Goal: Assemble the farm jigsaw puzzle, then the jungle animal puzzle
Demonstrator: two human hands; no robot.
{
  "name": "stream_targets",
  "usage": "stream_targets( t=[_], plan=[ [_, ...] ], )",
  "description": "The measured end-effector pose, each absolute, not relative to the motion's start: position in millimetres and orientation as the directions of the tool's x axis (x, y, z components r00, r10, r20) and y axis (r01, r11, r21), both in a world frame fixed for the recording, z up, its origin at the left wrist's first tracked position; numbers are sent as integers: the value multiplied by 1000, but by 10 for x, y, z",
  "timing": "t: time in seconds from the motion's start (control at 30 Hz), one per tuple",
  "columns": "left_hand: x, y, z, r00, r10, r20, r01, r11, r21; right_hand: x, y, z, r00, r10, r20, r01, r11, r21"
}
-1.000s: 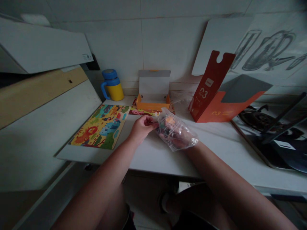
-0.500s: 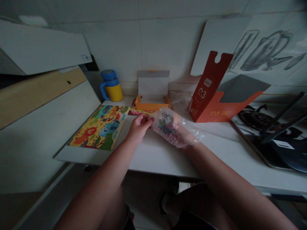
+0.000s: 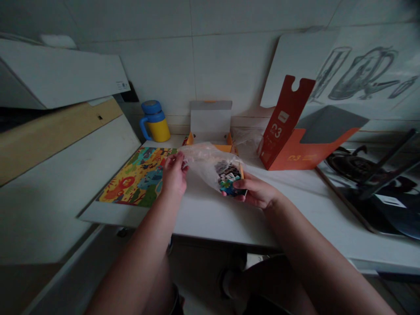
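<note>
My left hand (image 3: 175, 173) pinches one end of a clear plastic bag (image 3: 205, 159), stretched out above the counter. In my right hand (image 3: 257, 190) is a stack of jigsaw puzzle pieces (image 3: 228, 177), gripped between thumb and fingers; the bag's other end lies against them. Whether the bag still covers part of the pieces I cannot tell. Left of my left hand lies a colourful animal picture sheet (image 3: 131, 179). Behind the bag stands a small orange box (image 3: 211, 113) with its grey-lined lid raised.
A blue and yellow mug (image 3: 155, 124) stands at the back left. To the right are a tall orange carton (image 3: 292, 148) and a gas stove (image 3: 348, 175). Another clear bag (image 3: 247, 138) lies by the small box. White boards (image 3: 65, 78) lean at left. The counter (image 3: 210, 223) ends in front of me.
The bag has come off the front of the puzzle pieces and now stretches leftward. My left hand has moved left with it, and my right hand is now outside the bag, holding the pieces.
</note>
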State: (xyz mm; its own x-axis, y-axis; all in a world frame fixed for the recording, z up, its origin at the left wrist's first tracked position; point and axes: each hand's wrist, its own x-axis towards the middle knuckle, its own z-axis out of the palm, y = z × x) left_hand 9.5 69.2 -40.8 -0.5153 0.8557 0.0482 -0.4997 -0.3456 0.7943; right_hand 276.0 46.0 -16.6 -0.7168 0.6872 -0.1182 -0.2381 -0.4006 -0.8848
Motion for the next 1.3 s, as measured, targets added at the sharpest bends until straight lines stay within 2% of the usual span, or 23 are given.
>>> stream_targets(
  t=[0.13, 0.27, 0.4, 0.5, 0.57, 0.63, 0.7, 0.73, 0.77, 0.83, 0.93, 1.0, 1.17, 1.3],
  plan=[
    [-97, 759, -408, -635, 772, 28, -525, -458, 718, 2840, 452, -123, -771, 634, -59, -244, -379, -893],
    [-216, 823, -351, -692, 722, 5, -529, -512, 677, 2862, 486, -127, -759, 651, 2, -278, -322, -905],
    [-155, 995, -238, -636, 771, 7, -575, -480, 662, 2838, 534, -170, -743, 669, 25, -278, -274, -921],
    [-56, 1199, -149, -505, 858, 97, -547, -405, 732, 2797, 563, -214, -705, 709, 7, -269, -259, -928],
    [-2, 1306, -109, -446, 883, 147, -411, -348, 843, 2764, 580, -243, -647, 762, -15, -270, -248, -930],
    [36, 1344, -100, -498, 826, 266, -144, -381, 913, 2730, 600, -270, -566, 825, -19, -272, -208, -939],
    [66, 1305, -134, -525, 713, 466, 136, -470, 872, 2699, 630, -298, -458, 889, 0, -256, -132, -958],
    [83, 1265, -167, -491, 680, 544, 220, -507, 833, 2685, 650, -313, -397, 918, 15, -233, -85, -969],
    [103, 1220, -210, -432, 691, 580, 254, -524, 813, 2672, 672, -328, -338, 941, 33, -201, -38, -979],
    [156, 1134, -306, -250, 789, 561, 247, -508, 825, 2649, 715, -357, -253, 965, 75, -125, 44, -991],
    [249, 1058, -413, 89, 871, 483, 258, -489, 833, 2622, 756, -386, -244, 962, 121, -57, 110, -992],
    [287, 1042, -430, 205, 853, 480, 325, -522, 789, 2607, 760, -396, -263, 955, 138, -48, 130, -990],
    [230, 1051, -371, 252, 821, 512, 494, -564, 662, 2574, 750, -445, -312, 940, 134, -13, 137, -991],
    [176, 1056, -365, 245, 829, 503, 502, -552, 666, 2521, 787, -475, -381, 922, 70, 14, 81, -997]
  ],
)
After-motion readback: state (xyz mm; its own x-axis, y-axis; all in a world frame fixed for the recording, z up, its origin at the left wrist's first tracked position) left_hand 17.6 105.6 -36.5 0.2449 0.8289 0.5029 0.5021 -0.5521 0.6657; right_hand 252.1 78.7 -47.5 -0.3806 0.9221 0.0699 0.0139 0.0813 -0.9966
